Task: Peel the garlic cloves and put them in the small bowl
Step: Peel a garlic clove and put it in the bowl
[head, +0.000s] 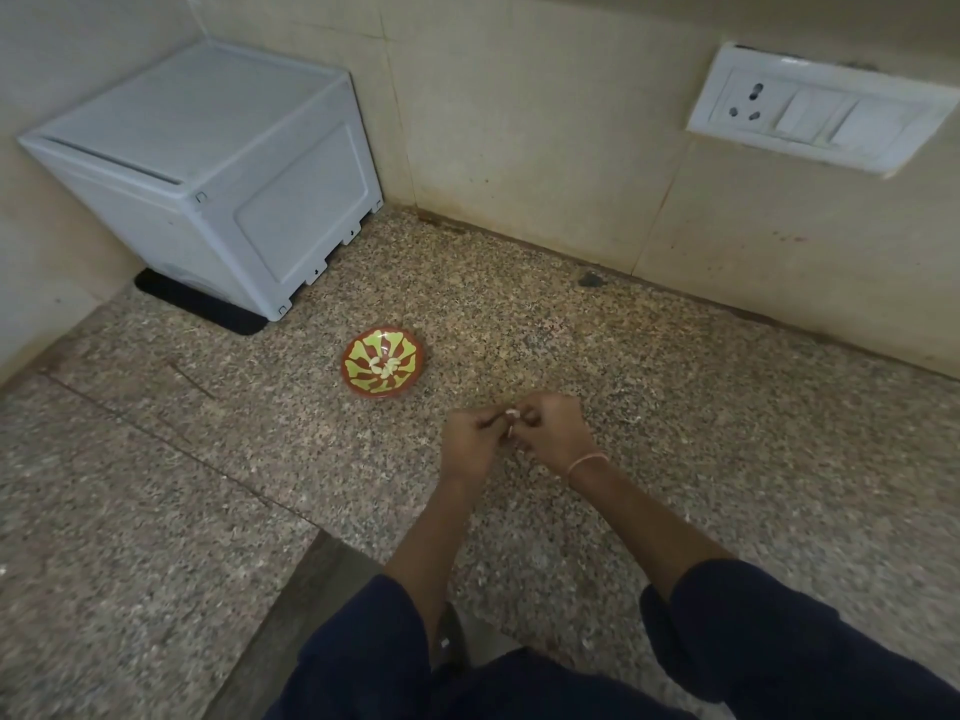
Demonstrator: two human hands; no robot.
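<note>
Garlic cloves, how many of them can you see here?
4, as far as shows: three pale cloves clustered in the small bowl, overlapping, so more may be hidden; plus one held clove pinched between the left hand and right hand.

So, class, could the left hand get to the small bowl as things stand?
Probably yes: only bare counter lies between the left hand and the bowl, though it and the right hand pinch a garlic clove.
</note>
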